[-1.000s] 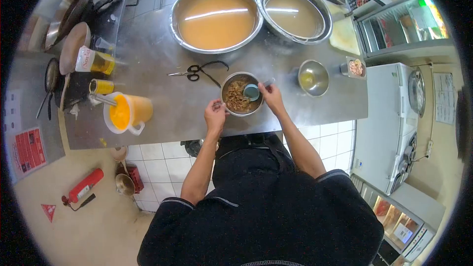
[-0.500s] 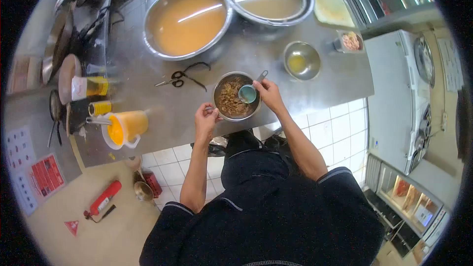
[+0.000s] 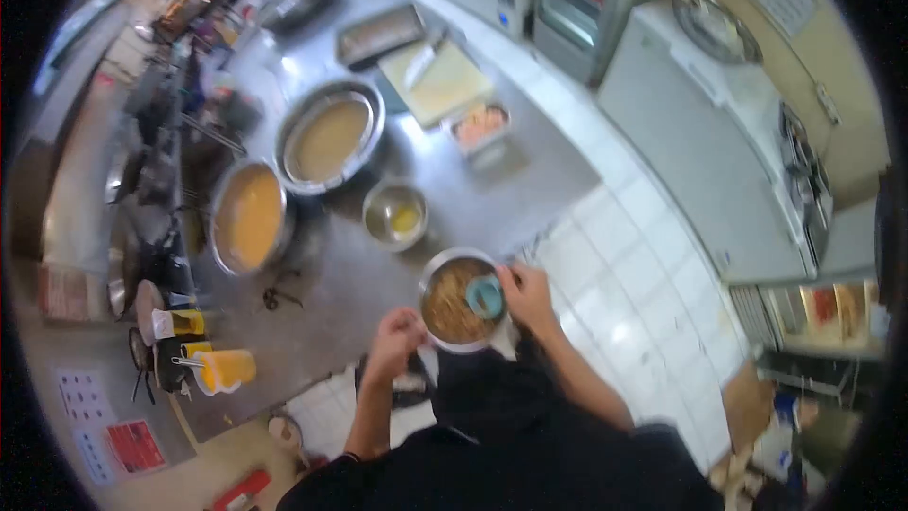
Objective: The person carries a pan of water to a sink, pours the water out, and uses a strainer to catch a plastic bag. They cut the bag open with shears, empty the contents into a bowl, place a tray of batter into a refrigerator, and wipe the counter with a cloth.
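My left hand [image 3: 395, 341] is closed at the left rim of a metal bowl [image 3: 427, 270], its fingertips pinching the edge. Shredded brown food [image 3: 452, 301] fills much of this bowl. On the other side, my right hand [image 3: 528, 297] grips a teal measuring cup [image 3: 484, 296], whose round end is over the food inside the bowl. The cup's handle is mostly hidden by my fingers. The bowl is at the table's front edge, close to my body. Just beyond it stands a smaller metal bowl [image 3: 383, 227] with some yellow liquid.
On the steel table [image 3: 331, 322] stand two large bowls, one with orange liquid [image 3: 253, 220], one with cloudy liquid [image 3: 326, 142]. Behind are a cutting board [image 3: 440, 85] with a knife and a container of pink pieces [image 3: 480, 125]. Scissors [image 3: 279, 291] and a yellow-filled jug [image 3: 227, 371] are at left.
The view has swung to the right. Both hands and the bowl of brown food have shifted right along the table, closer to its edge. The measuring cup stays in my right hand.
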A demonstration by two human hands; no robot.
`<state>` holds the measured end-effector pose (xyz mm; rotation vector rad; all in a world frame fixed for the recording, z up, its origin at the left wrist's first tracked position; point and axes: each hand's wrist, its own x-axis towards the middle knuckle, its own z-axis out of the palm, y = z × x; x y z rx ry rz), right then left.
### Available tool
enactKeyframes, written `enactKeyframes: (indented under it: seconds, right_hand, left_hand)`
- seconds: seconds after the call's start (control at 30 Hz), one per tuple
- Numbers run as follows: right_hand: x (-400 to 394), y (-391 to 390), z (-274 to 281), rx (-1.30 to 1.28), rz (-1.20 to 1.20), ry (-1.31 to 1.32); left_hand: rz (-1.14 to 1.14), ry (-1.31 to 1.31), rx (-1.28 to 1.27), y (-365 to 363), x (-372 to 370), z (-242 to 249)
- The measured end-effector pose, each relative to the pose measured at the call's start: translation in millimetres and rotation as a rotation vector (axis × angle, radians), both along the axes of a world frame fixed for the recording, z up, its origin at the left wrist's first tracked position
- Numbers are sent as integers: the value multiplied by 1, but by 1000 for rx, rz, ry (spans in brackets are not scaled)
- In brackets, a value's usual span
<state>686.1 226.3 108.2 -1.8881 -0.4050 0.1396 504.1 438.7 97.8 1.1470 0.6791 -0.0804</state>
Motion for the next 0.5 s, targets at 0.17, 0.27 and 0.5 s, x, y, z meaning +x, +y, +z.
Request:
enactKeyframes:
  seconds: [0.17,0.27,0.5]
  right_hand:
    - [62,-114,18,-8,-123,59]
    - [97,-165,16,70,-187,98]
    - [215,-241,19,227,-254,223]
  left_hand:
    - [-27,13,-122,-98,96,31]
    - [-96,-1,-130,-140,147,46]
    - [-175,-28,-144,-212,278,49]
